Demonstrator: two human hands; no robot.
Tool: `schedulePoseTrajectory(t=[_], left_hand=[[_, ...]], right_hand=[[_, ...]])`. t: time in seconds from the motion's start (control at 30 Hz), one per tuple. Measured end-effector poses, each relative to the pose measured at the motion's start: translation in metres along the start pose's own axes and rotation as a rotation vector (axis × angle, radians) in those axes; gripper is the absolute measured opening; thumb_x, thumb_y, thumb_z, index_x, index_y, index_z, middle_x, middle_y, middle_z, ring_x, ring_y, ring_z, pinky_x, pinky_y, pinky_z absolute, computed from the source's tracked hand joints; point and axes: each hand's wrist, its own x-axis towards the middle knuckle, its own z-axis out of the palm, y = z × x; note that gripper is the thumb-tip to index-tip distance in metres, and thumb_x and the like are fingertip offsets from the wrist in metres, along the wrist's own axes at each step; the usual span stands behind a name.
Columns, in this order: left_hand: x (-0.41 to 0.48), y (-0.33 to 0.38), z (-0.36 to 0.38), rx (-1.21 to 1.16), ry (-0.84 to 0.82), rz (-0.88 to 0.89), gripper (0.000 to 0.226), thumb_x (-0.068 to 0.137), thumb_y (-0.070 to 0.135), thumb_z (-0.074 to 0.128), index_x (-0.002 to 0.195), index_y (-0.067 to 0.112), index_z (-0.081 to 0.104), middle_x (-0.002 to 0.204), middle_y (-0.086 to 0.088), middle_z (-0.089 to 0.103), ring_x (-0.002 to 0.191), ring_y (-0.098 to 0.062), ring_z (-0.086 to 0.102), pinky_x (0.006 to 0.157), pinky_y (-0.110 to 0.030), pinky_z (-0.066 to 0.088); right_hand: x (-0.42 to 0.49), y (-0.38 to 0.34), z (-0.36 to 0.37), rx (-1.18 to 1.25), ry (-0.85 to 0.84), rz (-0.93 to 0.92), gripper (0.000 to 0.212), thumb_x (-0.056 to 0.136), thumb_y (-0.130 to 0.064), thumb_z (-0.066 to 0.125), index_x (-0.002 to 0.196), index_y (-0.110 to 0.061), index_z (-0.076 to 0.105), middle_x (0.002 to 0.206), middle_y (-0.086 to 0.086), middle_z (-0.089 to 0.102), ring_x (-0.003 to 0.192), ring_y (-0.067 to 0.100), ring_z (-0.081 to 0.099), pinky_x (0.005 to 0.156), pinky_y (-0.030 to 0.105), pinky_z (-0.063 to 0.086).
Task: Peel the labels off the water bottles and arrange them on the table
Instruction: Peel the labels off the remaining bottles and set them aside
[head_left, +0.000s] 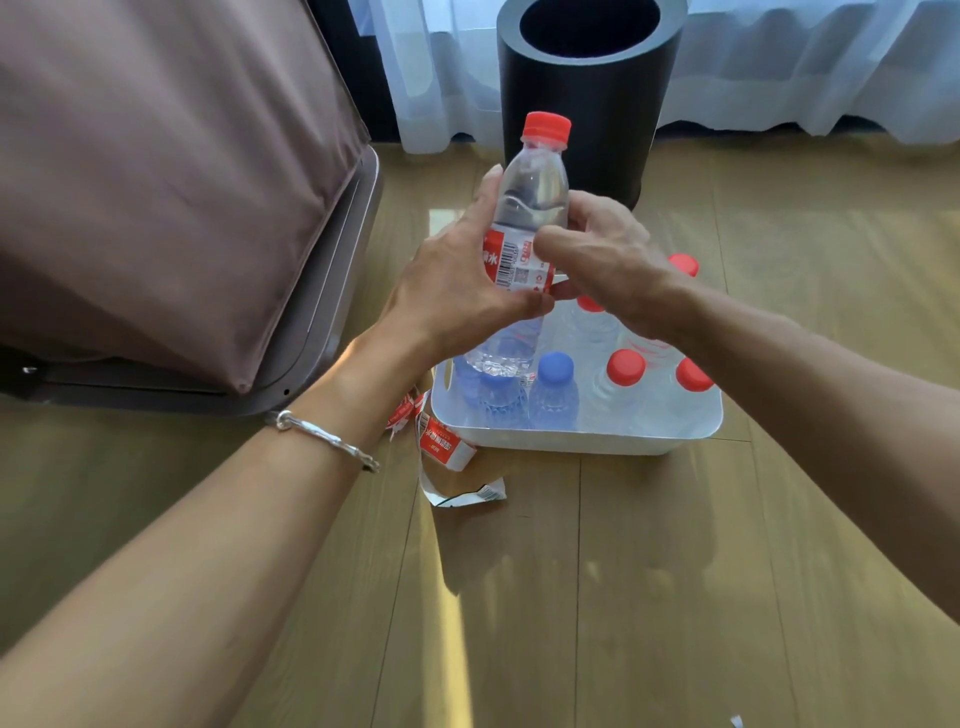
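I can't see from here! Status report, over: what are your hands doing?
Left hand grips red-capped bottle. Right hand pinches its label. Peeled labels lie beside tub.

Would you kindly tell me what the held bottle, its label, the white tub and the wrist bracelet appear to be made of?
Bottle: clear, glossy thin plastic; see-through, with bright highlights.
Label: thin printed film, probably plastic; peeled labels nearby lie curled.
Tub: white matte plastic, judging by its smooth moulded rim.
Bracelet: silvery polished metal, glinting; which metal is unclear.
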Motion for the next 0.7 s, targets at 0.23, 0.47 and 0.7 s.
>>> schedulePoseTrajectory(t=[0.23, 0.47, 0.7], left_hand=[[0.0009, -0.0003, 0.0056, 0.024, 0.085, 0.068, 0.109, 0.075, 0.043, 0.081, 0.157, 0.032, 0.010, 0.121, -0.002, 0.062, 0.102, -0.014, 0.064, 0.092, -0.039, 0.054], [0.0018, 0.0004, -0.0002, -0.043, 0.047, 0.020, 0.110, 0.076, 0.033, 0.082, 0.157, 0.031, 0.008, 0.117, 0.006, 0.060, 0.099, -0.007, 0.064, 0.085, -0.015, 0.049], [-0.0013, -0.0029, 0.0024, -0.096, 0.038, -0.013, 0.110, 0.074, 0.035, 0.083, 0.157, 0.032, 0.011, 0.110, 0.011, 0.060, 0.100, -0.007, 0.066, 0.094, -0.027, 0.052]], right_hand=[[0.0009, 0.0034, -0.0009, 0.027, 0.043, -0.085, 0.021, 0.094, -0.012, 0.061, 0.115, -0.009, 0.060, 0.097, 0.003, 0.069, 0.082, 0.008, 0.071, 0.065, 0.018, 0.055], [0.0022, 0.0016, -0.0038, 0.037, -0.063, -0.042, 0.029, 0.096, -0.010, 0.053, 0.124, -0.008, 0.056, 0.110, 0.012, 0.067, 0.097, 0.020, 0.070, 0.083, 0.035, 0.060], [0.0039, 0.0054, 0.0017, -0.029, -0.053, -0.071, 0.024, 0.098, -0.016, 0.051, 0.122, -0.015, 0.054, 0.109, 0.007, 0.066, 0.099, 0.017, 0.068, 0.081, 0.029, 0.059]])
